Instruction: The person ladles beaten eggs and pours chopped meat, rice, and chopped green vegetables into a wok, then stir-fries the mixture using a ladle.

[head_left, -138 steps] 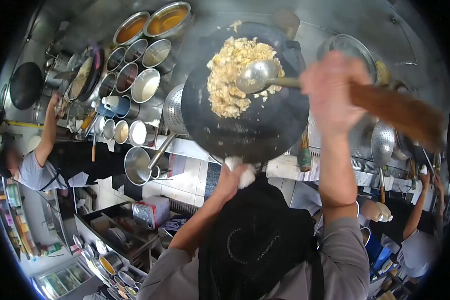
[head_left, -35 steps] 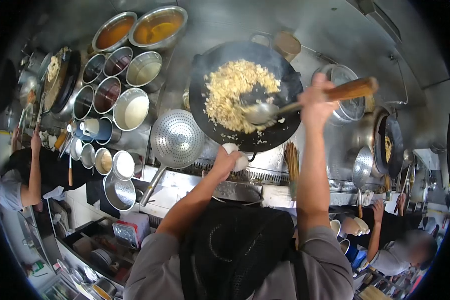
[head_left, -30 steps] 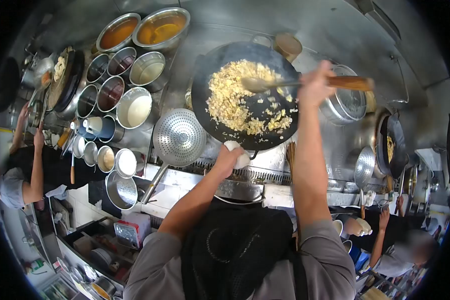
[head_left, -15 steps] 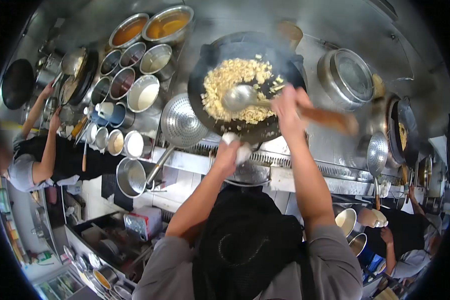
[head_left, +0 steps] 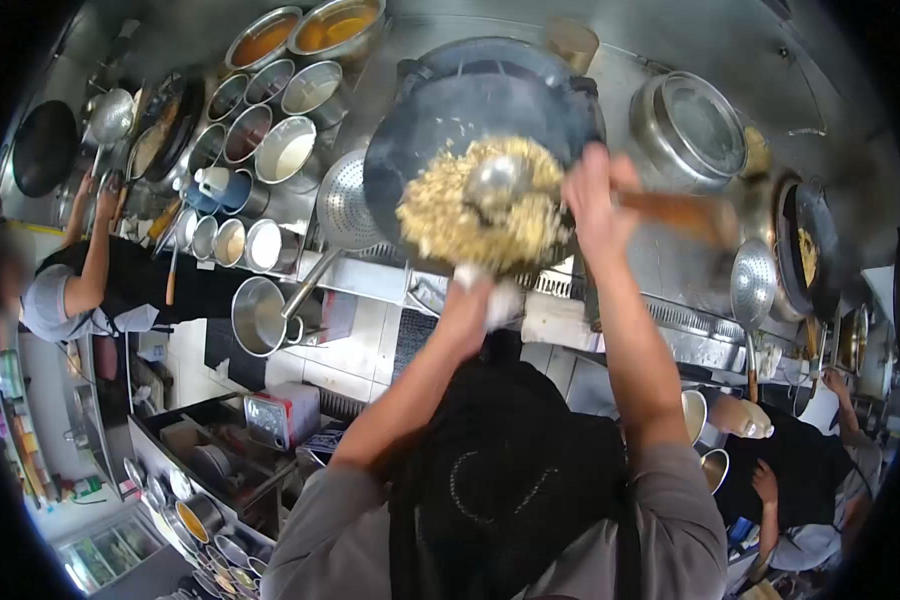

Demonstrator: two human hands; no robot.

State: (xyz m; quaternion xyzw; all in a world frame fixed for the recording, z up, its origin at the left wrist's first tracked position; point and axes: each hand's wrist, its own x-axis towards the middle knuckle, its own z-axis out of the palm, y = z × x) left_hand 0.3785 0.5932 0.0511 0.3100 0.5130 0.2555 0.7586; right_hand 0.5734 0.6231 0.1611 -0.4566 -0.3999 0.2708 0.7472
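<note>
"At the wok's near rim, what is the left hand doing?"

"Its grip is closed on a white cloth."

"And the right hand?"

"That grip is wrapped around the ladle, with the wooden end of the handle jutting out to the right."

"Where's the food?"

"Yellowish, crumbly food lies heaped toward the wok's near side, blurred around the ladle's bowl."

"Anything beside it?"

"Yes, a perforated strainer just left, and a round metal pot to the right, apart from the wok."

The ladle blurs in bright, fisheye-bent surroundings.
</note>
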